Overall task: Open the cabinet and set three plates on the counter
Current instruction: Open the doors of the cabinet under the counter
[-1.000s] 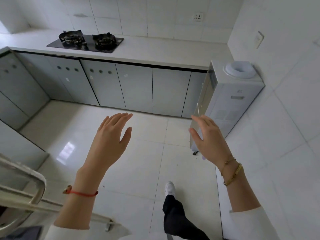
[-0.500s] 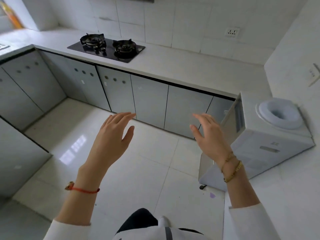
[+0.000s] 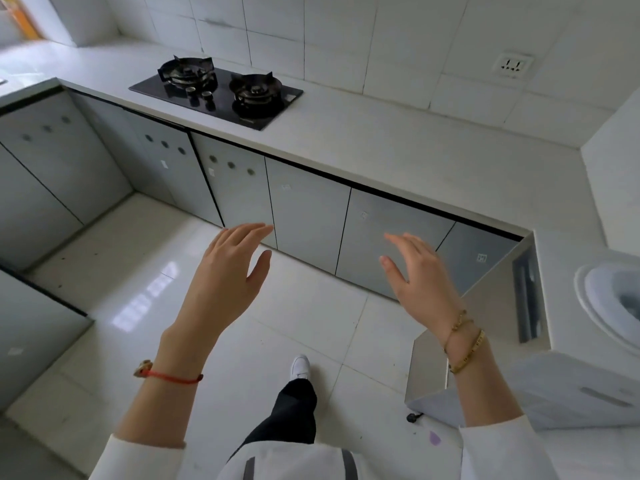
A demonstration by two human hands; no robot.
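A row of grey cabinet doors point(image 3: 308, 216) runs under the white counter point(image 3: 398, 150), and every door in view is closed. No plates are visible. My left hand point(image 3: 225, 275) is raised in front of me, fingers apart and holding nothing, short of the doors. My right hand point(image 3: 419, 275) is raised beside it, also empty with fingers spread, in front of the door point(image 3: 374, 244) second from the right. Neither hand touches a cabinet.
A black two-burner gas hob point(image 3: 218, 90) sits on the counter at the left. A white water dispenser point(image 3: 571, 323) stands on the floor at the right, against the last cabinet door. More grey cabinets point(image 3: 38, 174) line the left side. The floor is white glossy tile point(image 3: 145, 271).
I have stepped closer to the counter; the cabinets and hob look larger and nearer. Both hands stay raised and empty, and one foot has come forward.
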